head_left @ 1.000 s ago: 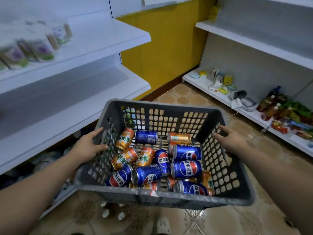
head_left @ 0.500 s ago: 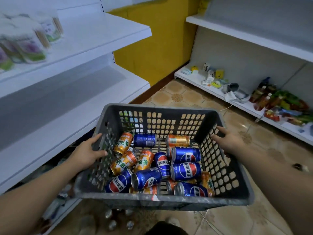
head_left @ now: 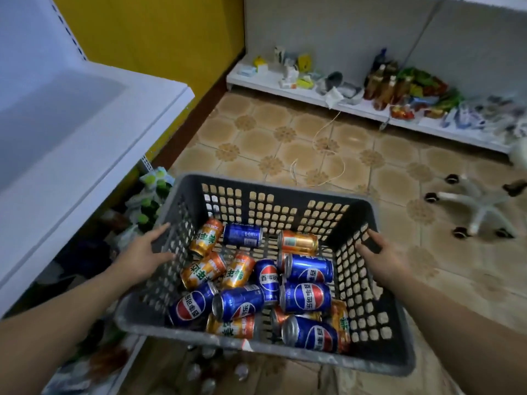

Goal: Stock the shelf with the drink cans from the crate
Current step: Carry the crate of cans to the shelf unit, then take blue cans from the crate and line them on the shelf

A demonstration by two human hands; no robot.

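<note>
My left hand point(head_left: 145, 258) and right hand point(head_left: 382, 259) each grip a side wall of the grey crate point(head_left: 273, 208), held above the tiled floor point(head_left: 285, 143). The drink cans point(head_left: 308, 297) lie loose on its bottom, between my hands. The white shelf point(head_left: 85, 138) stands just to the left. Open floor lies ahead, with a chair base point(head_left: 479, 203) to the right.

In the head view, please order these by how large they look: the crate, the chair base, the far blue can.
1. crate
2. chair base, though it stands farther off, so this is unsure
3. blue can
</note>
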